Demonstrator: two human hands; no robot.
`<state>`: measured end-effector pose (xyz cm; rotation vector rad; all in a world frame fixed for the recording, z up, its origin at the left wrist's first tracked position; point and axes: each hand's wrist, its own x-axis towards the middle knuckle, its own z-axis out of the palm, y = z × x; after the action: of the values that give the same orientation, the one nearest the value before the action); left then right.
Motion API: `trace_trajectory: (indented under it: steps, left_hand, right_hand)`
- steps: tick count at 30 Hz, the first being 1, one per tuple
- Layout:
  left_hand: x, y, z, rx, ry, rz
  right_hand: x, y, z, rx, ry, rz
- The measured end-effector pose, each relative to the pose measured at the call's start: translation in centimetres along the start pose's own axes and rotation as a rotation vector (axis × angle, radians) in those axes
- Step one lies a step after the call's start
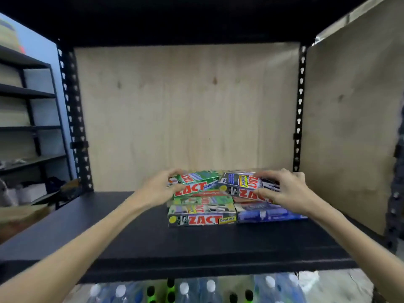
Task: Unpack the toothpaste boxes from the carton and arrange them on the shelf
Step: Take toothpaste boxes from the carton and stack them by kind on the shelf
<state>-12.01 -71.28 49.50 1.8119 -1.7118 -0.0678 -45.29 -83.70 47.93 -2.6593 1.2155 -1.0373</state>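
The toothpaste boxes sit in a small stack toward the back middle of the black shelf (122,232), two rows deep and about two layers high. On top at the left is the green box (197,184), and my left hand (159,191) grips its left end, fingers (172,173) curled over the top edge and thumb on the front face. Beside it, touching at the corner, the dark smokers' box (240,185) lies slightly tilted; my right hand (288,191) grips its right end, fingers curled over the top and thumb pressed on the front. Below, at the front, a grey-green box (202,216) lies flat with a blue box (267,214) just beside it on the right. Behind stands a plywood back panel (188,106) between slotted black uprights (73,119). Under the shelf, capped water bottles (196,290) show.
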Motion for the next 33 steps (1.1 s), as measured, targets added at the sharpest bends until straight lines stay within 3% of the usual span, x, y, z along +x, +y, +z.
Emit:
trace_trajectory:
  steps: [5,10,17,25,33]
  left_hand:
    - [8.8,-3.5,2.3,0.159,-0.109,0.005]
    - [12.0,-6.4,6.4,0.189,-0.188,0.114]
    - [13.2,-8.6,8.1,0.239,0.072,0.286]
    - [12.3,-7.2,8.6,0.182,0.114,0.135]
    - [7.1,-2.6,8.4,-0.127,0.127,0.039]
  right_hand:
    - [6.6,4.7,3.6,-0.012,-0.112,0.036]
    - [10.5,9.4,7.6,-0.046,-0.155,0.07]
    - [11.7,10.0,10.0,-0.04,-0.045,0.025]
    - [11.4,8.7,9.5,-0.062,0.003,0.096]
    - [6.3,2.9,8.9,0.023,0.12,0.126]
